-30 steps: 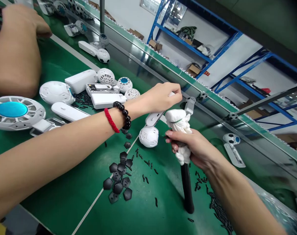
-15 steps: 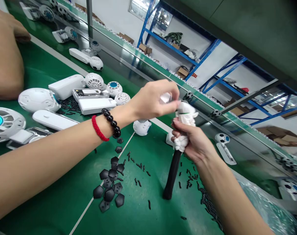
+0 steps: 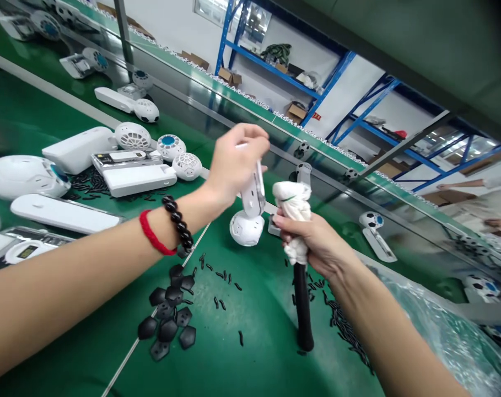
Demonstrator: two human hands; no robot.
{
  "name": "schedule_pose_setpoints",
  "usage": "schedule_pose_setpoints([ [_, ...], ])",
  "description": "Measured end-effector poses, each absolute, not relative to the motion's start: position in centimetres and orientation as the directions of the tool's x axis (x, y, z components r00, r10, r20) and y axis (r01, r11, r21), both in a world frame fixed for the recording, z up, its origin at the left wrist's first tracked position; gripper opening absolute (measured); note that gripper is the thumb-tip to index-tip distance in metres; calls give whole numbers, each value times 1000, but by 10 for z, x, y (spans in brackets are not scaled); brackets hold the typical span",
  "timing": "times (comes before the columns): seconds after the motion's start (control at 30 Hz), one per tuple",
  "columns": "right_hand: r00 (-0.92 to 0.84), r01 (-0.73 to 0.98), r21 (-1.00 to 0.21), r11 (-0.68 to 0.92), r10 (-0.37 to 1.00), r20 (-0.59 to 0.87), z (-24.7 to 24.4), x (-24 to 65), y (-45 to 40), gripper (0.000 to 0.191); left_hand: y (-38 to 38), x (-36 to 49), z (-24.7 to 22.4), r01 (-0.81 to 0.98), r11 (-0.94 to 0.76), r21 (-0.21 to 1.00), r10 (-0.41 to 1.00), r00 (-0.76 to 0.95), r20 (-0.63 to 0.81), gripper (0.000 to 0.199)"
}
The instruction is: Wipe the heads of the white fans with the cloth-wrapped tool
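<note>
Centrally, our left hand [image 3: 237,160] pinches a white ball-ended plastic device [image 3: 251,207]; our right hand [image 3: 314,237] grips a white-wrapped, black-handled tool [image 3: 302,281]. Poor aim could bruise us.

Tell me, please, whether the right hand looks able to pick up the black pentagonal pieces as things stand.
Probably not: the right hand is closed around the cloth-wrapped hammer. The way to the black pentagonal pieces otherwise looks fairly free, with only small black strips scattered on the green tabletop between.
</note>
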State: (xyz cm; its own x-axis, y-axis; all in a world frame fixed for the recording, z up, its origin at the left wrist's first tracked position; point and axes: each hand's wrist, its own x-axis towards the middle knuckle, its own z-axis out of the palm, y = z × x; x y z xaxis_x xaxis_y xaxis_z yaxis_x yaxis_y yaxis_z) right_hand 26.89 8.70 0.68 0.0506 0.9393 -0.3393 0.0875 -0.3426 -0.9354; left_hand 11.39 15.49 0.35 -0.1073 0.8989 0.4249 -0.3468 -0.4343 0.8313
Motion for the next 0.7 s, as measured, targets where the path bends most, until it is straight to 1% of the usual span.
schedule_pose_setpoints([
  [0.03,25,97,-930,-355,935,-354,4,265,88,45,159,111,5,-380,-380,844,925,-161,344,9],
  [0.07,7,107,-926,-362,932,-364,1,262,89,44,161,107,6,-387,-355,851,934,-188,304,10],
  [0.17,-48,122,-925,-359,929,-367,-3,254,94,43,163,101,8,-363,-362,858,930,-207,305,10],
  [0.23,-67,127,-929,-347,932,-357,-6,250,97,44,163,98,7,-399,-325,858,944,-198,265,9],
  [0.37,-93,136,-930,-341,930,-355,-12,244,105,44,166,94,2,-516,-193,835,973,-207,97,11],
  [0.47,-127,148,-929,-340,925,-359,-15,241,111,44,170,91,-2,-570,-104,815,975,-219,-28,12],
  [0.53,-157,160,-928,-336,919,-360,-15,241,114,44,172,89,-4,-587,-84,805,973,-224,-62,12],
  [0.7,-181,186,-929,-320,918,-353,-11,240,118,46,175,88,-6,-588,-83,804,974,-217,-59,10],
])
